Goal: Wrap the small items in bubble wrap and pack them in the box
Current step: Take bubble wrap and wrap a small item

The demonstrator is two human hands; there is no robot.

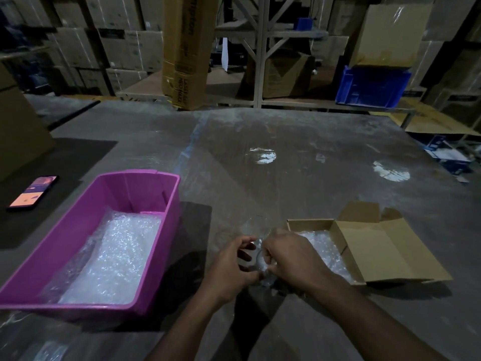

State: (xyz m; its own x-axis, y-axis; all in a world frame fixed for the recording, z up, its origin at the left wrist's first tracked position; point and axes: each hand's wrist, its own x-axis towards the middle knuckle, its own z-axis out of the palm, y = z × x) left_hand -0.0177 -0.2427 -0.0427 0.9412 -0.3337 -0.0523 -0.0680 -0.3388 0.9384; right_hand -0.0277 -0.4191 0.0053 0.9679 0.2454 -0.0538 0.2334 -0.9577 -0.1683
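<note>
Bubble wrap [260, 259], clear and hard to make out in the dim light, sits between the two hands just above the table [286, 142]. The left hand [231, 267] curls its fingers and thumb round the near side of the wrap; the right hand [286, 256] pinches it from the other side, fingers bent inward. A small round clear item seems to be inside the wrap, but what it is cannot be told.

Just right of the right hand lies the open cardboard box [369, 246], its flaps spread flat toward the far and right sides, with a sheet of bubble wrap already in its bottom. To the left of the left hand stands a pink plastic bin [145, 194], holding more sheets of bubble wrap. Farther left of it a phone [33, 191] lies face up with its screen lit.

Beyond the hands the table surface runs wide and bare to its far edge, with two bright light patches on it. Past that edge a tall carton [187, 53] stands upright, printed with writing that is too blurred to read. A blue crate [372, 87] rests on a shelf to the far right, and stacked cartons fill the background.
</note>
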